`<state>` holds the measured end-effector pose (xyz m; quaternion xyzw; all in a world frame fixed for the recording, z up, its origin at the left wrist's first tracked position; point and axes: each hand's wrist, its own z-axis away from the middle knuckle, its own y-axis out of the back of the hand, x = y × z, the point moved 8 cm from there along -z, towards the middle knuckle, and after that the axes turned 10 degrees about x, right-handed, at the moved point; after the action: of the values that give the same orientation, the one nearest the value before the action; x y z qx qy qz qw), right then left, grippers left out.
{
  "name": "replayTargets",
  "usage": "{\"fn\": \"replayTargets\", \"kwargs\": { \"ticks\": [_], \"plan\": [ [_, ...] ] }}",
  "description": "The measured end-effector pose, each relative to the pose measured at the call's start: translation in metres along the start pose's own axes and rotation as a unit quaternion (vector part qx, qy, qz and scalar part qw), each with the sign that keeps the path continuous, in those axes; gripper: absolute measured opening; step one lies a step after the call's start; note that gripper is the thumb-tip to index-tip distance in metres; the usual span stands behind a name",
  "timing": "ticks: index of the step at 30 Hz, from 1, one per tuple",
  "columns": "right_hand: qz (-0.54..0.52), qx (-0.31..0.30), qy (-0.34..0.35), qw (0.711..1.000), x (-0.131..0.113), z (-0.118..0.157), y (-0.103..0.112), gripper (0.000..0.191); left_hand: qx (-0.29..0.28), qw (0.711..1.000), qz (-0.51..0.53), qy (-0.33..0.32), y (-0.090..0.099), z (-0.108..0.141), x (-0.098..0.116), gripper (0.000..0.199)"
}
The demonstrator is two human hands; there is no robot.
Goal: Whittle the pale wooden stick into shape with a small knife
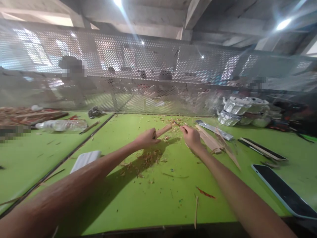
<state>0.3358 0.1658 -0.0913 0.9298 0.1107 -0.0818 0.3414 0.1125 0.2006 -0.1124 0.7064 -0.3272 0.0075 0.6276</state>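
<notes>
My left hand [148, 137] is closed round a short flat piece of wood [163, 131], whose free end points up and to the right. Just right of that end, my right hand [191, 136] grips a thin dark tool [177, 123], its tip over a heap of shavings; what kind of tool it is cannot be made out. Pale wood shavings [151, 158] lie scattered on the green table [148, 205] beneath and between the hands. Flat wooden pieces [210, 140] rest beside my right hand, next to a silvery strip [218, 130].
A perforated metal screen [153, 86] stands along the far edge. Foil-wrapped objects [237, 110] sit back right, a phone [284, 190] front right. Left are a white object [85, 160], a plastic bottle [61, 125] and more wood scraps. People are blurred behind the screen.
</notes>
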Motion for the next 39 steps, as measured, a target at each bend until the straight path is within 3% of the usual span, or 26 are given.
{"fn": "replayTargets", "kwargs": {
  "ticks": [4, 13, 17, 21, 26, 29, 33, 39],
  "plan": [
    [-0.039, -0.017, 0.023, 0.999, -0.009, 0.007, -0.002, 0.039, 0.002, 0.997, 0.076, -0.007, -0.004, 0.003, 0.0, 0.025],
    [-0.094, 0.035, 0.027, 0.995, -0.023, 0.009, 0.006, 0.037, -0.109, 0.948, 0.297, 0.01, -0.03, 0.012, 0.006, 0.026],
    [-0.11, 0.045, 0.031, 0.992, -0.031, 0.012, 0.011, 0.038, -0.134, 0.934, 0.331, -0.032, -0.033, 0.017, 0.016, 0.031],
    [-0.122, 0.048, 0.04, 0.991, -0.042, 0.015, 0.013, 0.041, -0.12, 0.931, 0.34, -0.053, -0.026, 0.016, 0.02, 0.028],
    [-0.089, 0.144, -0.014, 0.986, -0.034, 0.013, 0.034, 0.041, -0.091, 0.932, 0.348, -0.033, -0.024, 0.014, 0.018, 0.025],
    [-0.087, 0.182, 0.004, 0.979, -0.041, 0.015, 0.045, 0.044, -0.103, 0.928, 0.357, -0.025, -0.031, 0.017, 0.019, 0.027],
    [-0.09, 0.139, 0.091, 0.982, -0.064, 0.022, 0.037, 0.047, -0.099, 0.92, 0.379, -0.02, -0.035, 0.017, 0.019, 0.03],
    [-0.071, 0.07, 0.135, 0.986, -0.07, 0.029, 0.02, 0.049, -0.076, 0.923, 0.378, -0.007, -0.031, 0.015, 0.016, 0.028]
  ]
}}
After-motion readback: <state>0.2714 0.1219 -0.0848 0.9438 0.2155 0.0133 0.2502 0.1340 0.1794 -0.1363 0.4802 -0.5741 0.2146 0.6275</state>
